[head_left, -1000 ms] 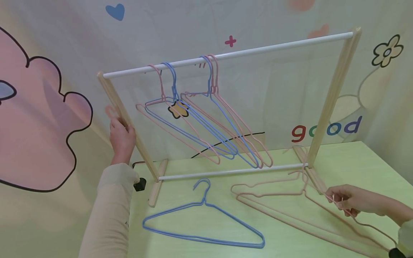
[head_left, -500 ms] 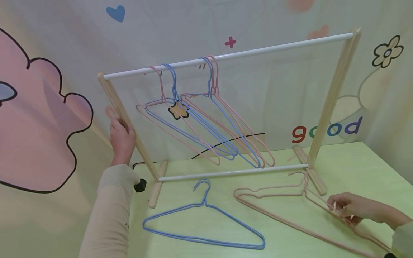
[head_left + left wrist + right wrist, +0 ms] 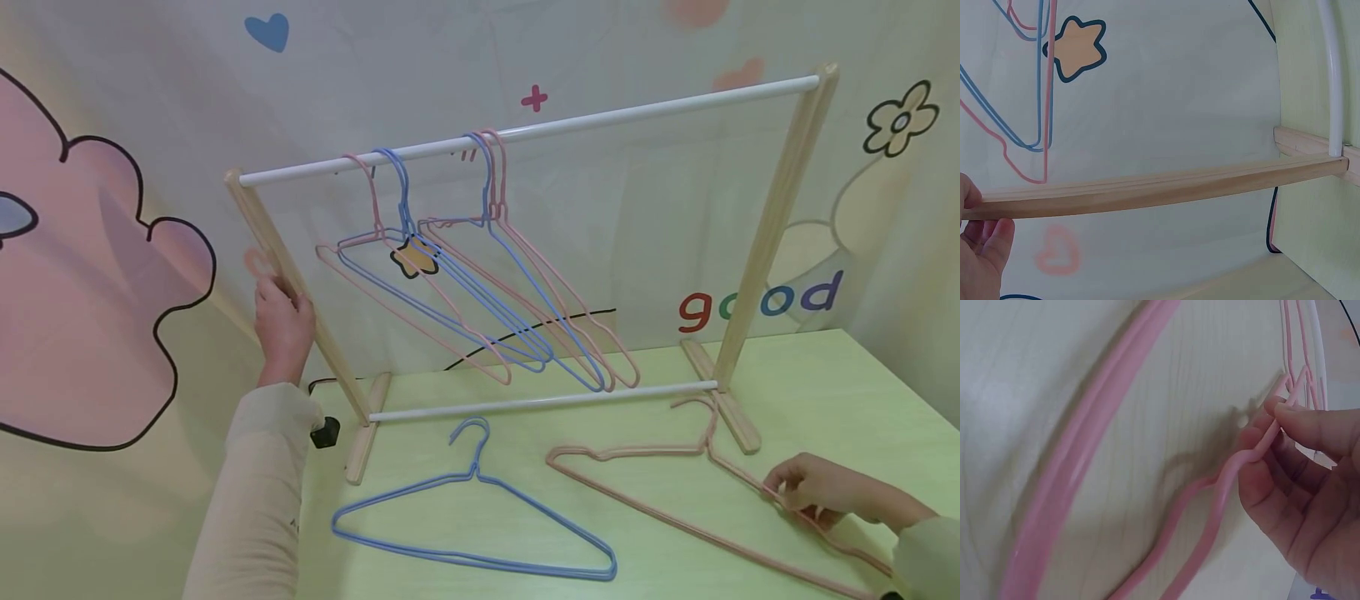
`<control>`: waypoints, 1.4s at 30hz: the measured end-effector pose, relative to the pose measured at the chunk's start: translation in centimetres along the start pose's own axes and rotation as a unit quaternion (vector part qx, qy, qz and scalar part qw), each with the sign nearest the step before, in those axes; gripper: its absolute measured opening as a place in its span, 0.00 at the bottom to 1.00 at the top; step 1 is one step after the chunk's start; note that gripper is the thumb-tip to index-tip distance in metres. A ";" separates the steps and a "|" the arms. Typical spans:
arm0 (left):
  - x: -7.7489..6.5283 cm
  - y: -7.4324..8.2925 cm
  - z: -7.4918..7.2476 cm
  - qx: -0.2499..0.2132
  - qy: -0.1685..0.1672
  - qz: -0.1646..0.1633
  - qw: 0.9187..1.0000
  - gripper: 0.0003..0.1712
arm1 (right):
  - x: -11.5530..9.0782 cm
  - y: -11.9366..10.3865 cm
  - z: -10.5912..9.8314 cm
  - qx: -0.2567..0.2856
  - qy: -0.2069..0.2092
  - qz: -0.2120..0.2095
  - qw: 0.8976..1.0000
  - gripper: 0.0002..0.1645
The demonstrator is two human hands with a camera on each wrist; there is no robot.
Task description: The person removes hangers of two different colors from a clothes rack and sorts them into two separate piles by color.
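Note:
My left hand grips the left wooden post of a hanger rack; in the left wrist view, fingers and thumb close around that post. My right hand pinches the right arm of a pink hanger at the table's right. A second pink hanger lies directly beneath it, nearly lined up. The right wrist view shows thumb and fingertips on the upper pink wire, with the other wire beside it. Left of these, blue hangers lie stacked flat.
From the rack's white top rail hang several pink and blue hangers, grouped left of the middle. A white lower rail joins the wooden feet. A printed curtain stands behind the pale green table.
My right hand has lowered the upper pink hanger and shifted it slightly, so it now lines up with the one beneath. The left hand keeps its place on the post.

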State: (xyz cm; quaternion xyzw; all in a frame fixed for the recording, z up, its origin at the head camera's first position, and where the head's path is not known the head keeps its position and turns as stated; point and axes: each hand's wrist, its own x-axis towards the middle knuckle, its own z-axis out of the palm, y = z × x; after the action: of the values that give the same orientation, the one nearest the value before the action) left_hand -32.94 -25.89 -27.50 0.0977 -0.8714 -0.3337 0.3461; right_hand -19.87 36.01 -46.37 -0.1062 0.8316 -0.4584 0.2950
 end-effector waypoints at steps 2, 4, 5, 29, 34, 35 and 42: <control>0.0 0.0 0.0 0.000 0.001 0.001 1.000 0.17 | -0.1 0.0 0.1 -0.001 0.004 0.008 1.000 0.15; 0.0 -0.1 -0.1 0.001 0.002 0.001 1.000 0.17 | -0.1 -0.1 0.1 -0.008 0.009 0.015 1.000 0.13; 0.0 -0.1 -0.1 0.001 0.000 -0.001 1.000 0.17 | -0.2 -0.1 0.1 -0.013 0.011 0.017 1.000 0.13; -0.1 -0.2 -0.4 0.006 0.000 -0.003 1.000 0.17 | 0.3 -6.1 -2.1 -0.043 0.026 -0.041 0.998 0.15; 0.0 -0.2 -0.2 0.006 0.000 0.002 1.000 0.16 | 0.4 -10.1 -2.9 -0.078 0.044 -0.072 0.993 0.18; 0.0 -0.3 -0.2 0.006 -0.001 0.003 1.000 0.15 | 0.4 -11.0 -3.0 -0.085 0.049 -0.079 0.992 0.18; 0.1 -0.2 -0.1 0.005 -0.004 0.014 1.000 0.15 | 0.2 -17.4 -3.1 -0.122 0.081 -0.110 0.983 0.20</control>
State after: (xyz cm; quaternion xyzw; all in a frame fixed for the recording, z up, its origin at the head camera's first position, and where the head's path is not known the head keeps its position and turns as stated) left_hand -32.97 -26.10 -27.54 0.0860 -0.8758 -0.3244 0.3469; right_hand -23.51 28.40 -30.83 -0.1947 0.8859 -0.3899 0.1588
